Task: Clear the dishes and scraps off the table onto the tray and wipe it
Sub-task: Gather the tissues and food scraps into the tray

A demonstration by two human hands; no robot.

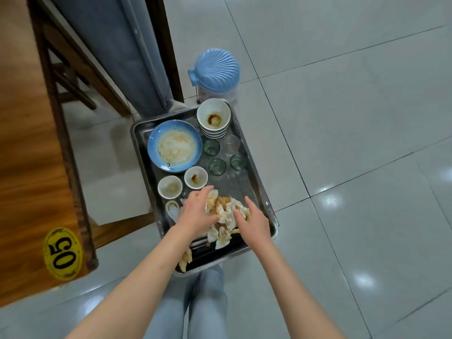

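Observation:
A metal tray [261, 196] sits low in front of me. It carries a dirty blue plate [174, 146], a stack of white bowls [213, 117], two small white cups [170, 187], a spoon [172, 209] and several small glasses [217, 166]. A heap of stained, crumpled napkins [226, 216] lies at the tray's near end. My left hand [198, 211] grips the heap from the left. My right hand [254, 222] holds it from the right, fingers curled into the paper. More scraps [186, 260] lie under my left forearm.
The wooden table [27, 167] with a yellow "05" sticker [63, 253] stands at the left. A grey-cushioned chair [127, 50] is behind the tray. A blue-lidded container [215, 69] stands on the tiled floor [354, 118] beyond the tray.

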